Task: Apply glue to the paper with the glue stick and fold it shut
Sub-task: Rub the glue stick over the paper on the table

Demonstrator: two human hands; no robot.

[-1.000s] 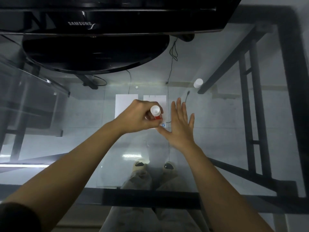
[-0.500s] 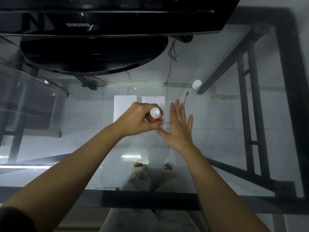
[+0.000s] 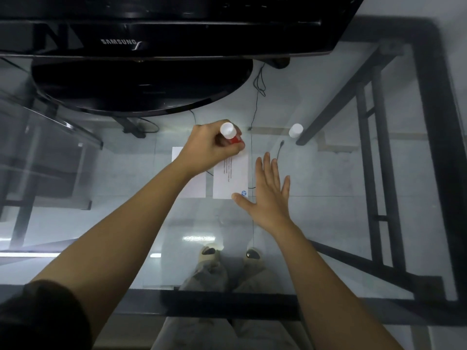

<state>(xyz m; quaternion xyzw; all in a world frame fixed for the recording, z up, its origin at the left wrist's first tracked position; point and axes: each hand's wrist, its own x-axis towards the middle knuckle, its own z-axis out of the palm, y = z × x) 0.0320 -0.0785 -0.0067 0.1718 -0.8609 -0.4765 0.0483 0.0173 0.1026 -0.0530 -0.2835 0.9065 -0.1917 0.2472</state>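
Gripping the glue stick (image 3: pixel 228 133) in a clenched left hand (image 3: pixel 209 147), tip down on the far end of the paper (image 3: pixel 231 176) just below that grip; right hand (image 3: pixel 266 195) released, flat, thumb pinning the near corner on the glass bench (image 3: pixel 328 210). Probably light, limp and slippery on glass; best held by edges and folded gently.

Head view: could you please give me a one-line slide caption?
Left hand presses glue stick to paper's far edge; right hand pins its near corner.
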